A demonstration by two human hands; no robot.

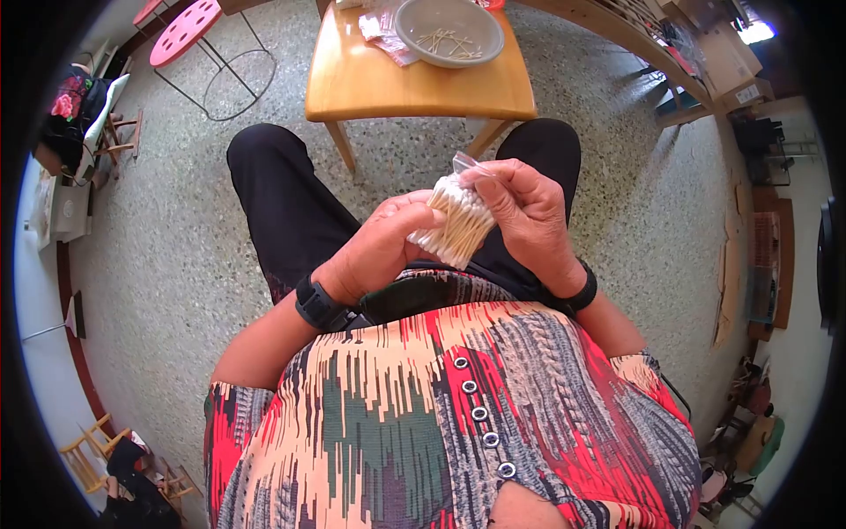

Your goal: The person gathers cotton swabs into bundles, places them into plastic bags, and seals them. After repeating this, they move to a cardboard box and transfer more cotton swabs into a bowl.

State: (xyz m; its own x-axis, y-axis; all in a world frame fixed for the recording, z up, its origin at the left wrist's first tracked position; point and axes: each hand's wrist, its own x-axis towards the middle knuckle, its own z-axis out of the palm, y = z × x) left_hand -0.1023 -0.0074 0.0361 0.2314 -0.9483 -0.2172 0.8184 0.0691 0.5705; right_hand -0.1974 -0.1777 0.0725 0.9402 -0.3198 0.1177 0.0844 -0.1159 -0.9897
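A small clear plastic bag packed with cotton swabs [458, 225] is held above my lap, its white swab tips toward the top. My left hand [381, 240] grips the bag's left side, with the thumb across the swabs. The fingers of my right hand [526, 212] pinch the clear plastic at the bag's top right corner. Beyond my knees, a grey bowl [411, 48] with several loose cotton swabs [448, 41] in it stands on a wooden stool [352, 88]. Clear plastic packaging [384, 33] lies left of the bowl.
A pink round stool [185, 33] with metal legs stands at the upper left. Cardboard boxes [730, 66] are at the upper right. At the left edge, part of another person [69, 115] in dark floral clothing shows. Wooden furniture [92, 445] is at the lower left.
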